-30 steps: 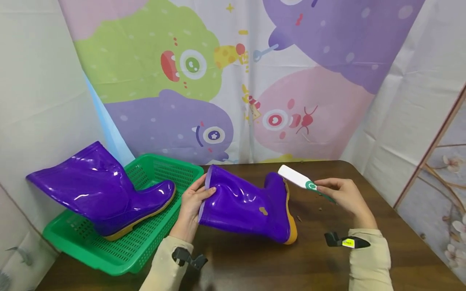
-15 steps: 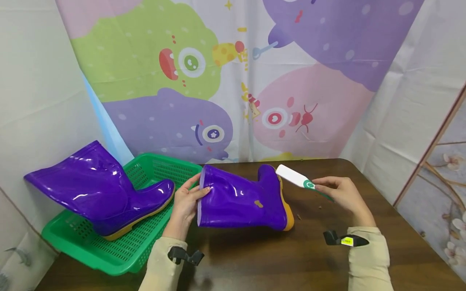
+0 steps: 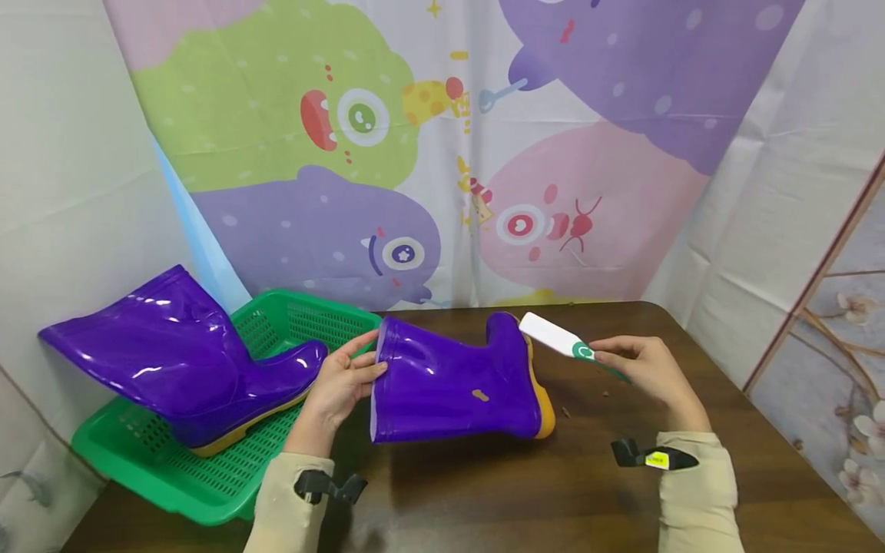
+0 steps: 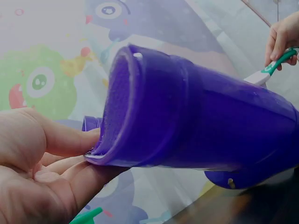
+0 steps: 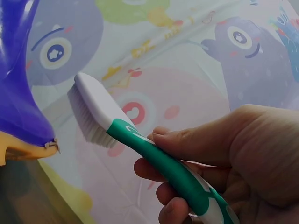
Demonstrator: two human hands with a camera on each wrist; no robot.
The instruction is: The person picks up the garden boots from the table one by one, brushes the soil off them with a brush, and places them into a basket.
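Observation:
A purple rain boot (image 3: 449, 376) with a yellow sole lies on its side in the air over the table, its opening to the left. My left hand (image 3: 342, 388) pinches the rim of the shaft; in the left wrist view the thumb is at the inside of the opening and the fingers (image 4: 100, 179) are under it. A brown smear (image 3: 480, 395) marks the shaft. On the right, my right hand (image 3: 650, 372) grips the green handle of a scrubbing brush (image 5: 156, 158). Its white bristles face the boot's sole, with a gap between them in the right wrist view. Brown dirt (image 5: 52, 145) sticks to the sole's edge.
A second purple boot (image 3: 200, 376) stands tilted in a green plastic basket (image 3: 207, 513) at the left. Small brown crumbs (image 3: 565, 412) are scattered on the dark wooden table (image 3: 539, 507). A cartoon-printed cloth (image 3: 442, 261) hangs behind.
My left hand has drawn the boot to the left, and its shaft has rolled and levelled a little. My right hand with the brush has shifted slightly left.

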